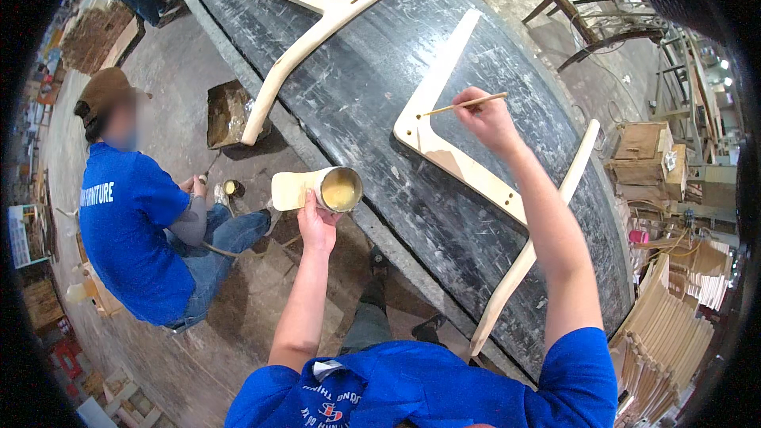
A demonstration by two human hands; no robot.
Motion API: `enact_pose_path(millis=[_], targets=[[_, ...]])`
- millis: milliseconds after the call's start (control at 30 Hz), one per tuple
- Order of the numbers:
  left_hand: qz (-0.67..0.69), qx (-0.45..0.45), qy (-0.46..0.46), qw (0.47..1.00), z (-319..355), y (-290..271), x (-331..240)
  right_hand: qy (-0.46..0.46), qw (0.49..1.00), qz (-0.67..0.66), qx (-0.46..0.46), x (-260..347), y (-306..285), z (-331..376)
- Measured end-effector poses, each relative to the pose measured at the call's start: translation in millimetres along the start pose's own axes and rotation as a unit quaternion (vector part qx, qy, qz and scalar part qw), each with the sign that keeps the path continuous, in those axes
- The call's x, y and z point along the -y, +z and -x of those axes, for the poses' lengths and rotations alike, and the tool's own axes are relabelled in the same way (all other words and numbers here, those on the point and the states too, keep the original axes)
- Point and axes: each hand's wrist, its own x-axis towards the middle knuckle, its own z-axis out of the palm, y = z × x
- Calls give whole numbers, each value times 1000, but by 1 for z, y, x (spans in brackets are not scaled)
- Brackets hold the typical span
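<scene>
My left hand [319,226] grips a tin-like container [342,189] of yellowish, glue-like paste, tilted so its open mouth shows. A pale, flat-looking piece [290,190] sticks out to the left beside the container; I cannot tell whether they are joined. In the closed fingers of my right hand [487,122] is a thin wooden stick [449,108]. Its tip is at a hole near the corner of an angled, pale wooden chair part [464,158], which lies on a dark work table [357,103]. A long curved leg [507,281] adjoins that part, partly hidden behind my right forearm.
A second pale wooden frame [317,32] lies at the table's far left. Left of the table sits a co-worker in a blue shirt [131,214], near an open box [227,115]. Dark chair frames [594,20] stand at the far right, above stacked wooden strips [666,333].
</scene>
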Motion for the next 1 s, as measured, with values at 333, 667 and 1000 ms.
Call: enact_pose_path(millis=[333,667,1000], targets=[[-123,73,96,985,4,80,29,1,923,-361,-129,12,36,102],[-80,225,145,960,62,130,69,121,821,-517,-210,-9,29,189],[-33,179,-4,983,88,150,120,87,757,-588,-271,-27,-13,247]])
